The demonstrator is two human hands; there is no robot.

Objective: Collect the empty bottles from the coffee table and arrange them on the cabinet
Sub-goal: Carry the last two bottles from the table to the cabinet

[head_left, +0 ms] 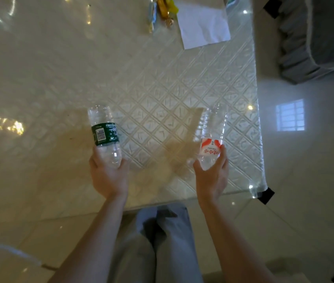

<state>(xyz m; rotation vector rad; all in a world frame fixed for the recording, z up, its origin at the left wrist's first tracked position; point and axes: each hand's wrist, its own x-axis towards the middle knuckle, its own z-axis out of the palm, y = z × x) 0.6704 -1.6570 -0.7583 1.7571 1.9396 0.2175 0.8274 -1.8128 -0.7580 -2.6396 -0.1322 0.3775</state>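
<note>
Two clear empty plastic bottles are over the coffee table (162, 99). My left hand (108, 176) grips the neck end of the green-label bottle (104, 133), whose base points away from me. My right hand (213, 176) holds the red-and-white-label bottle (211, 135) the same way, near the table's right edge. Both bottles are above the patterned glass top; whether they touch it I cannot tell. The caps are hidden in my palms. The cabinet is not in view.
A white paper napkin (202, 25) and some yellow and blue snack wrappers (162, 11) lie at the table's far side. A grey sofa (315, 37) stands at the upper right. Glossy tiled floor (305, 180) surrounds the table. My legs are below the near edge.
</note>
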